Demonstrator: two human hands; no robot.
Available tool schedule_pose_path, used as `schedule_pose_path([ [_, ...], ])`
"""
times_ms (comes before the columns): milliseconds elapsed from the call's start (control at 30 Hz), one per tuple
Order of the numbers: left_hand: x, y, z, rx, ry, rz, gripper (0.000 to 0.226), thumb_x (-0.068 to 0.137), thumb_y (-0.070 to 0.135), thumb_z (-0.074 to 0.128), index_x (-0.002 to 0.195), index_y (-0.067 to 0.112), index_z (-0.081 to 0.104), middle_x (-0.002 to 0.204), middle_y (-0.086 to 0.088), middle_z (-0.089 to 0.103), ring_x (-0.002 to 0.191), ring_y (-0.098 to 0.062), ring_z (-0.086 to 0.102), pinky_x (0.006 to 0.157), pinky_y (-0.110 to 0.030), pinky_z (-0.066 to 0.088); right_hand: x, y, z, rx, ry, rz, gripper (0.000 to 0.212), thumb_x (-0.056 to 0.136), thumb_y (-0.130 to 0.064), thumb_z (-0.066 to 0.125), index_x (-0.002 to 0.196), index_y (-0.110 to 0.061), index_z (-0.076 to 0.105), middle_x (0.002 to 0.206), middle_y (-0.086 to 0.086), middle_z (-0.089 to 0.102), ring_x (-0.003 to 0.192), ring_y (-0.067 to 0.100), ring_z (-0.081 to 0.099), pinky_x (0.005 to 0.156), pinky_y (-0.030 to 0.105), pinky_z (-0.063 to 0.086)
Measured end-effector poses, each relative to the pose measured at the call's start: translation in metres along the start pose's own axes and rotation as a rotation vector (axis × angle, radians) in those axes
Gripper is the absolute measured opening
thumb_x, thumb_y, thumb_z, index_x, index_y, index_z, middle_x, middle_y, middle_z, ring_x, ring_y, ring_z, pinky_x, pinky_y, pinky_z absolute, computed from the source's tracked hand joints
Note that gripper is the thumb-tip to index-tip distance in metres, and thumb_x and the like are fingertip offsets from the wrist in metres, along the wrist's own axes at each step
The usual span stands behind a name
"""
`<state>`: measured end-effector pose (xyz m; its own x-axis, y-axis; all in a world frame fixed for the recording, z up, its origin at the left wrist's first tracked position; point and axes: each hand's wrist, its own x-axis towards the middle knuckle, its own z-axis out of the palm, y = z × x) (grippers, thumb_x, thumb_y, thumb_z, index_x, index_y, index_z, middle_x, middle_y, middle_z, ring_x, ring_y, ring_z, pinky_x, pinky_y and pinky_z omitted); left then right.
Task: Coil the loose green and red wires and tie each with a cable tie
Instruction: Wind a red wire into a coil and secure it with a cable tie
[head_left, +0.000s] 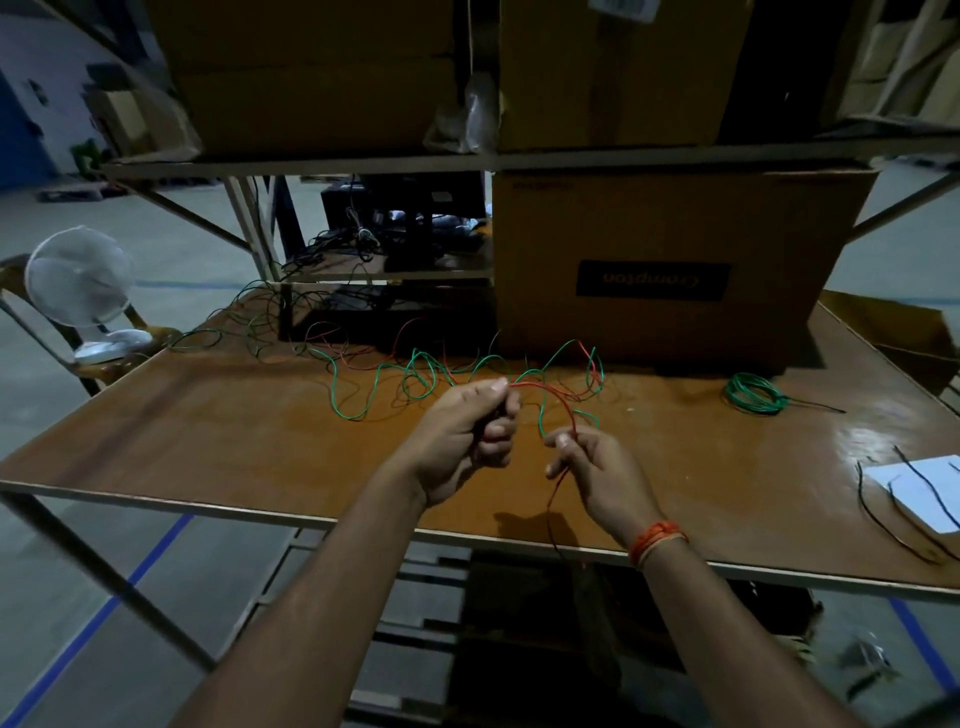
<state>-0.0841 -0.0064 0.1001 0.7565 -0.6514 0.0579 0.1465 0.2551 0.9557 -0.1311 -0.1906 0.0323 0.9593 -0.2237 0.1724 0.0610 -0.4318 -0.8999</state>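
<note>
Fingers (497, 431) of the left hand (462, 441) curl around the red wire (540, 388), thumb pressing it on top. The right hand (597, 467) pinches the same wire, which arcs between them and hangs below the bench (208, 415). Loose green wire (363, 384) sprawls behind; a coiled green bundle (756, 393) lies well right.

Table (260, 441): brown top, glossy, sitting on a metal frame. Large cardboard box (675, 260) standing at the back of the table, its dark label reading upside down. Shelf (467, 158) running above it, carrying more boxes (311, 73). White fan (83, 291) resting on a chair (31, 312) left of the table. White paper (924, 488) lying at the table's right edge. Blue tape (104, 618) running across the grey floor.
</note>
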Motion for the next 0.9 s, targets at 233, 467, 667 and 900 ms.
schedule_pose_path([
  [233,0.017,0.029,0.004,-0.297,0.146,0.115,0.035,0.109,0.026,0.031,0.089,0.011,0.055,0.065,0.003,0.048,0.054,-0.01,0.045,0.056,-0.025,0.04,-0.026,0.021,0.015,0.013,-0.398,0.147,0.021,0.099,-0.03,0.059,0.082,-0.018,0.061,0.073,-0.002,0.066,0.077,0.023,0.065,0.084,0.045,0.051],
  [467,0.019,0.002,-0.001,0.126,0.276,-0.01,0.033,0.109,0.021,0.039,0.103,0.007,0.068,0.078,-0.004,0.068,0.07,-0.016,0.062,0.063,-0.025,0.047,-0.041,-0.001,-0.002,-0.074,-0.218,-0.024,0.024,0.099,-0.023,0.056,0.079,-0.012,0.058,0.057,-0.009,0.048,0.055,0.004,0.043,0.057,0.031,0.035],
  [667,0.009,-0.026,0.016,0.517,0.072,0.049,0.027,0.11,0.022,0.04,0.095,0.009,0.06,0.08,0.003,0.07,0.077,-0.012,0.067,0.073,-0.029,0.052,-0.043,-0.044,-0.024,0.03,0.022,-0.179,0.016,0.097,-0.023,0.063,0.081,-0.018,0.064,0.062,-0.006,0.059,0.057,0.009,0.052,0.055,0.031,0.041],
  [900,0.002,-0.031,0.02,0.355,-0.017,0.015,0.031,0.102,0.029,0.044,0.085,0.007,0.058,0.056,0.005,0.035,0.048,-0.01,0.027,0.048,-0.022,0.025,-0.039,-0.054,-0.047,0.282,0.005,-0.183,0.024,0.089,0.0,0.068,0.106,-0.016,0.062,0.078,-0.002,0.058,0.074,0.013,0.056,0.07,0.031,0.05],
])
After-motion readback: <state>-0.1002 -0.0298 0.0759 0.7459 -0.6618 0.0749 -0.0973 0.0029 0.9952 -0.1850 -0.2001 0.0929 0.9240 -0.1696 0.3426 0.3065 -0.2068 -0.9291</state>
